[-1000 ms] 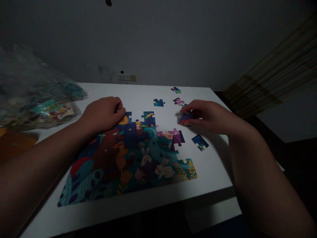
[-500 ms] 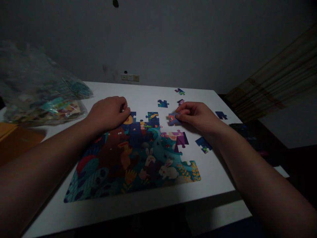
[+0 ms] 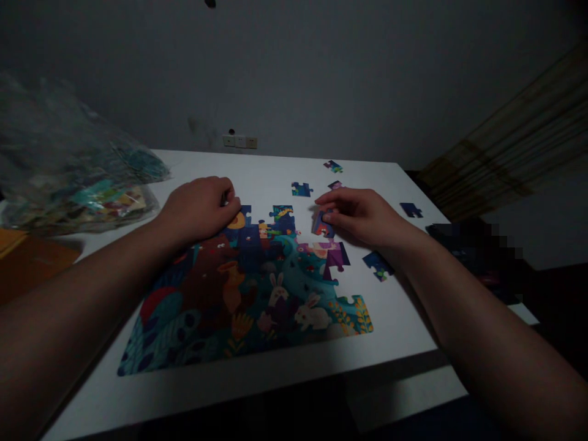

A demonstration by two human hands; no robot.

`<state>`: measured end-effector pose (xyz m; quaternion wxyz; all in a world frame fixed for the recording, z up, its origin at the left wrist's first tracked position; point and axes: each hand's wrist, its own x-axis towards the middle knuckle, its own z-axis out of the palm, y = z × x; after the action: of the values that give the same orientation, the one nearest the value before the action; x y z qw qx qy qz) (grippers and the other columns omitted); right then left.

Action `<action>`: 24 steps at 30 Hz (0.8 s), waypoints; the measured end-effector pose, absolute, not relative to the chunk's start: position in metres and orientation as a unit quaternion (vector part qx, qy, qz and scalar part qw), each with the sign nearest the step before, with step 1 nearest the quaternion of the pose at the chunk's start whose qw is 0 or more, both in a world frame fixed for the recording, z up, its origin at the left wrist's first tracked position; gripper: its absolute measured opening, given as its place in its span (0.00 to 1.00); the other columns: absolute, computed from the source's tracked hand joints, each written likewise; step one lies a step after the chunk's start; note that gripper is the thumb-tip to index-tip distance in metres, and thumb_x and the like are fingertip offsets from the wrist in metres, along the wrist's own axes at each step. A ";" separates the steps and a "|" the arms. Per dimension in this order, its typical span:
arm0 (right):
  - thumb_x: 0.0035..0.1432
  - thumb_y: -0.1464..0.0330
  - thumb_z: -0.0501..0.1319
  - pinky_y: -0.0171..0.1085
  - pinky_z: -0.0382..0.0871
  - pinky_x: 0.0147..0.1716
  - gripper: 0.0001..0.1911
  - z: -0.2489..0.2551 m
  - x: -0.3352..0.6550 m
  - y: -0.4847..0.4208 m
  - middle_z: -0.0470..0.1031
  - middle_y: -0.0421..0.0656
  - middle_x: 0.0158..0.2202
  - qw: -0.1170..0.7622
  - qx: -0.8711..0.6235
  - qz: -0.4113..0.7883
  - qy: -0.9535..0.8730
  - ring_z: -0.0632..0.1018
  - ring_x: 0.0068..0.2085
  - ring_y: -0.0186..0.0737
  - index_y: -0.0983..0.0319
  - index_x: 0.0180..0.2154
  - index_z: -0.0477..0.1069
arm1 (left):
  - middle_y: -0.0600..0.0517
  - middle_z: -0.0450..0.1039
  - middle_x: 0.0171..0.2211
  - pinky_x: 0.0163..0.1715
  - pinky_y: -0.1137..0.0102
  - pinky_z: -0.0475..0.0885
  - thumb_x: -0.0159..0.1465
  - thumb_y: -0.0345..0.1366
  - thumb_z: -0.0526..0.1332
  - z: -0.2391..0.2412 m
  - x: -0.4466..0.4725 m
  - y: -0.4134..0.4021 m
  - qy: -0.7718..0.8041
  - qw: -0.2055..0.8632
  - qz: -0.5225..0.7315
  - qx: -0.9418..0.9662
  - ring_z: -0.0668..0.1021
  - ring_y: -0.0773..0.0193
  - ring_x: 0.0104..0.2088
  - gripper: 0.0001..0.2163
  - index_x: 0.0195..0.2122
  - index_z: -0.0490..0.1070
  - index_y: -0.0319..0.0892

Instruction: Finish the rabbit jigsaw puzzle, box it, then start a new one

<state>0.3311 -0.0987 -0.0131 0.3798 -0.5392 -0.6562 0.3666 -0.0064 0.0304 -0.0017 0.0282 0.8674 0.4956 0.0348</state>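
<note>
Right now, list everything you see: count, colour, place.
Assembled puzzle section: one, multicoloured, table centre
Loose pieces: five, mostly blue or purple, beyond and right of it
Held piece: one, blue-red, near section's upper right
Table: one, white, underneath
Plastic bag: one, clear, left
Box-like item: one, orange, left
Wall: one, grey, behind
Wall plates: three, pale, on wall
Curtain: one, striped tan, right
Dark clutter: uncountable, right
Left hand: one, bare, at section's upper left
Right hand: one, bare, holding that piece

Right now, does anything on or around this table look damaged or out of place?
A dark smudge on the wall, left of the sockets, stands out against the plain grey. Nothing looks spilled; the joined puzzle lies flat.
</note>
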 end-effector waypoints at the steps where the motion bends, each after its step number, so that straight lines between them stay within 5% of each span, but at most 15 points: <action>1: 0.66 0.58 0.76 0.45 0.81 0.45 0.19 -0.011 0.332 -0.099 0.87 0.49 0.49 0.362 -0.540 0.363 -0.667 0.85 0.44 0.46 0.60 0.54 0.86 | 0.41 0.83 0.44 0.36 0.58 0.66 0.70 0.53 0.53 -0.001 -0.006 0.030 0.494 0.029 0.035 0.868 0.80 0.47 0.39 0.20 0.45 0.79 0.46; 16: 0.67 0.61 0.74 0.51 0.78 0.57 0.11 0.004 0.332 -0.101 0.89 0.46 0.49 0.270 -0.542 0.289 -0.742 0.86 0.50 0.50 0.54 0.50 0.89 | 0.40 0.85 0.44 0.39 0.58 0.71 0.71 0.54 0.55 -0.003 -0.008 0.032 0.493 0.034 0.044 0.868 0.82 0.45 0.42 0.20 0.46 0.81 0.47; 24: 0.69 0.60 0.69 0.46 0.75 0.40 0.10 0.008 0.369 -0.094 0.84 0.46 0.39 0.422 -0.641 0.187 -0.613 0.81 0.38 0.47 0.56 0.47 0.85 | 0.41 0.84 0.42 0.38 0.57 0.70 0.70 0.54 0.57 -0.001 -0.007 0.031 0.499 0.048 0.053 0.863 0.80 0.45 0.39 0.19 0.43 0.80 0.47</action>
<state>0.3693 -0.0941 0.0078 0.4217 -0.6413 -0.6131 0.1872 -0.0071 0.0309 -0.0014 0.0482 0.8634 0.4994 0.0526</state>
